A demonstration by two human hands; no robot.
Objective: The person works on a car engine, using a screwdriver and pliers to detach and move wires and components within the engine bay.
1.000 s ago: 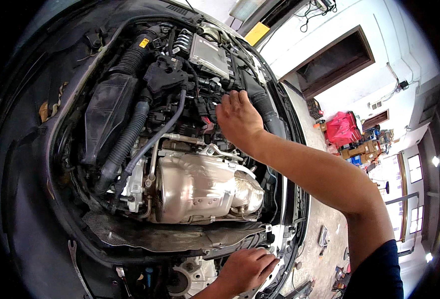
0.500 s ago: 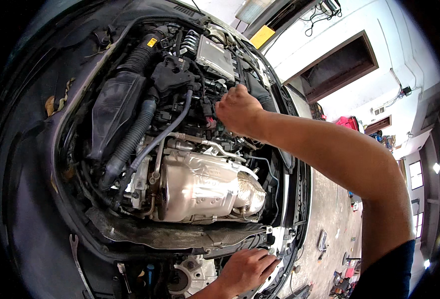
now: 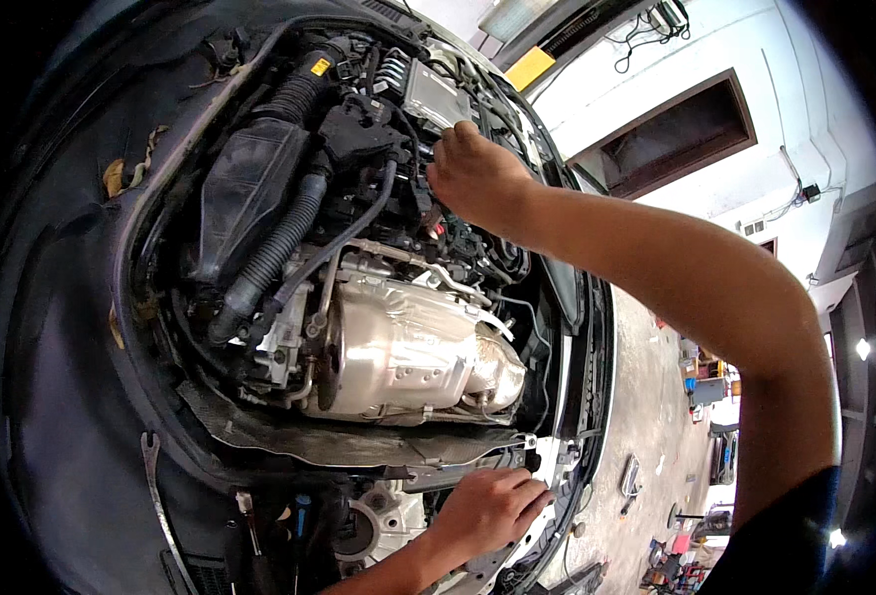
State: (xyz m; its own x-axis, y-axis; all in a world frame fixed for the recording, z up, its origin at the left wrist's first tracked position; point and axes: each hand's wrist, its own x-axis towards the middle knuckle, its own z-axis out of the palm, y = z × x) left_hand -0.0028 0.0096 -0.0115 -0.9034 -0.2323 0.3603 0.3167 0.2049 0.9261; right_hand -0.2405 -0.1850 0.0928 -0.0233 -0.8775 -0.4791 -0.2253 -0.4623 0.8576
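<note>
My right hand [image 3: 477, 174] reaches into the engine bay from the right, its fingers curled down among black hoses and wiring near a red-tipped part [image 3: 437, 231]. What the fingertips grip is hidden under the hand. My left hand [image 3: 492, 508] rests near the front edge of the bay, fingers bent loosely over the pale metal front panel [image 3: 540, 451]. Between the hands lies a shiny metal heat shield [image 3: 403, 347] over a rounded canister. A black ribbed hose [image 3: 274, 243] runs beside a thin grey hose [image 3: 358, 233].
An open-end wrench [image 3: 155, 486] and a blue-handled tool [image 3: 302, 516] lie at the lower left. Dry leaves [image 3: 114, 178] sit on the dark cowl side. A silver box-shaped module [image 3: 436, 96] stands at the back. Tools and a tray [image 3: 631, 476] are on the floor at right.
The view has shifted slightly. My right hand has moved a little farther back over the engine, showing more of the red-tipped part. My left hand stays at the front edge.
</note>
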